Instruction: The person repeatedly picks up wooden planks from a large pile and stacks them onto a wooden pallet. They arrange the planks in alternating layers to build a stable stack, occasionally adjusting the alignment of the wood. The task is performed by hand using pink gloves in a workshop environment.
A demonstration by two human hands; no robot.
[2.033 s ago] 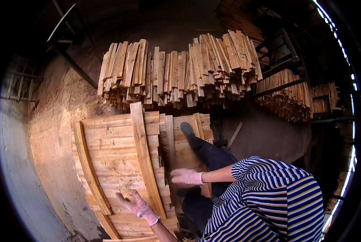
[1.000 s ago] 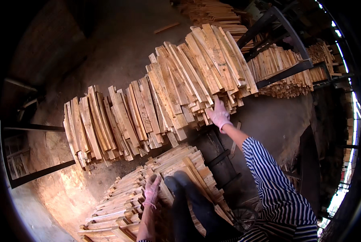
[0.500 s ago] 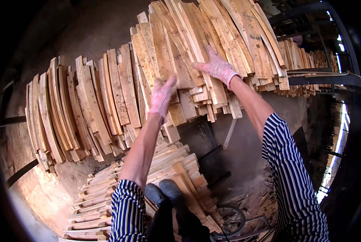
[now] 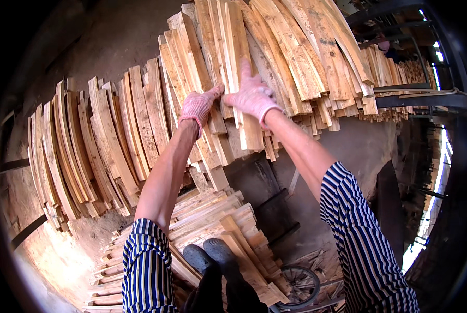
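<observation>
Both hands wear pale pinkish work gloves and reach into a raised row of sawn wooden planks. My right hand (image 4: pixel 254 99) lies over a light plank (image 4: pixel 250 134), its thumb across the near left side and its fingers round the right. This plank's near end juts out past its neighbours. Just to the left, my left hand (image 4: pixel 198 108) is closed over the near part of another plank (image 4: pixel 190 55), thumb pointing toward the right hand. The two thumbs almost meet. The undersides of both grips are hidden.
More upright-leaning planks (image 4: pixel 103 130) line the row to the left. My shoes (image 4: pixel 198 256) stand on a lower stack of planks (image 4: pixel 139 261). A spoked wheel (image 4: pixel 300 286) and wood scraps lie below right. A dark metal frame (image 4: pixel 426 100) borders the right side.
My right hand has moved left, and the plank under it has shifted left too. My left hand has moved slightly up and left, its fingers curling in closer over the wood.
</observation>
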